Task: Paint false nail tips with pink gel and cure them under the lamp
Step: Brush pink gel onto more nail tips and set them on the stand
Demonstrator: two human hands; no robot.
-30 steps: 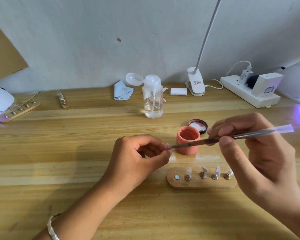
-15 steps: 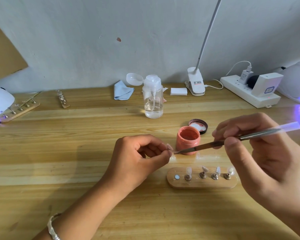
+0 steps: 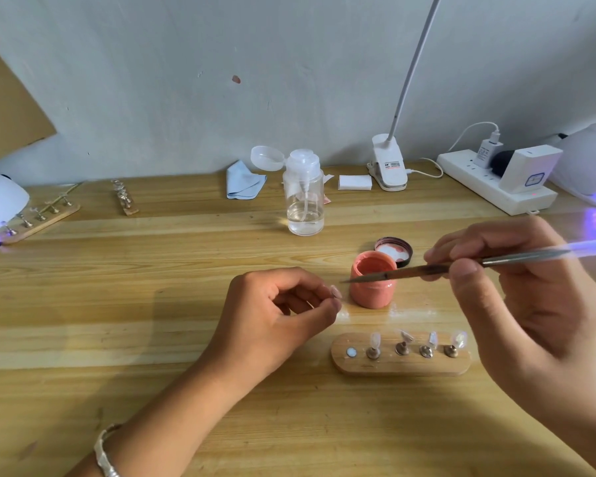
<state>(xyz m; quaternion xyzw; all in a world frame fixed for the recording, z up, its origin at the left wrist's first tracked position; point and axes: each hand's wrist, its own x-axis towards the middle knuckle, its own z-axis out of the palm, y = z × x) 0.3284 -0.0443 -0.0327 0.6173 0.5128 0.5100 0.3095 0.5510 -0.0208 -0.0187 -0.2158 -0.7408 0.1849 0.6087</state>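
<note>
The gel pot (image 3: 373,283) stands behind the tip stand (image 3: 400,362), its lid (image 3: 394,248) behind it.

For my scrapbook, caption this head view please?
Left hand pinches a nail tip; right hand points a brush at it, by the pink gel jar.

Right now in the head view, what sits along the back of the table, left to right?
Left curing lamp → row of nail stands → blue cloth → pump bottle → white pad → clip lamp → power strip → right curing lamp.
</note>
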